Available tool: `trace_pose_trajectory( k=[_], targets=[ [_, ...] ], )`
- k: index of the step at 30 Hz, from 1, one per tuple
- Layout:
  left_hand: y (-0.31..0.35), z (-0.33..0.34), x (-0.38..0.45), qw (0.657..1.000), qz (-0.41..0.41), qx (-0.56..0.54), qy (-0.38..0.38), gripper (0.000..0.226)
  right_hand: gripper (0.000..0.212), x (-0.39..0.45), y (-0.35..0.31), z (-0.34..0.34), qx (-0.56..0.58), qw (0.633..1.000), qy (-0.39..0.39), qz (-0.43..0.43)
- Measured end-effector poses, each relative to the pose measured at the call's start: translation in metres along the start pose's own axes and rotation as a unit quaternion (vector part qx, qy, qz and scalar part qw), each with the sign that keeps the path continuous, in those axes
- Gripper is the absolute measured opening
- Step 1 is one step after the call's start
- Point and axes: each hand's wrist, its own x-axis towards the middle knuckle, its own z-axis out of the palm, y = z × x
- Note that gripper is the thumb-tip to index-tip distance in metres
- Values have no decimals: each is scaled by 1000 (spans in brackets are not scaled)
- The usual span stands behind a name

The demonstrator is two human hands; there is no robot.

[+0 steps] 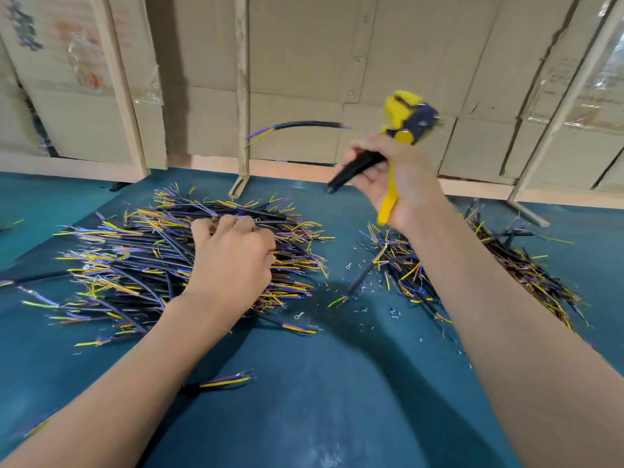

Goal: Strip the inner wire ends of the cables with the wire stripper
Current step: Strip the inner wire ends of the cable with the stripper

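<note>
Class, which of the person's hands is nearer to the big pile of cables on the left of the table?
Left. The left hand rests on the big pile of cables, fingers curled into it. The right hand is raised off to the pile's right, holding the wire stripper.

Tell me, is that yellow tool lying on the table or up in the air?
Up in the air. The right hand grips the wire stripper by its handles, raised above the blue table.
</note>
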Motion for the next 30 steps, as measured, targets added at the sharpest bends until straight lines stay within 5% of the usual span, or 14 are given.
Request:
trace_pose_trajectory(
  k=[6,11,18,22,25,30],
  targets=[
    [4,4,-4,997,-38,61,-22,20,11,7,55,22,-289,942,57,161],
    [7,-5,-3,991,-7,-44,124,15,11,-23,65,-3,-167,964,31,203],
    [16,-13,-7,927,142,-155,312,16,11,-66,73,-42,-58,990,-27,129],
    [23,-12,-12,902,262,-192,285,14,27,-75,80,-47,-64,979,-84,173],
    [32,-9,-16,888,340,-183,251,12,9,-77,82,-50,-62,979,-100,164],
    [35,-7,-19,869,415,-185,197,20,9,-82,80,-57,-60,979,-72,181]
  ],
)
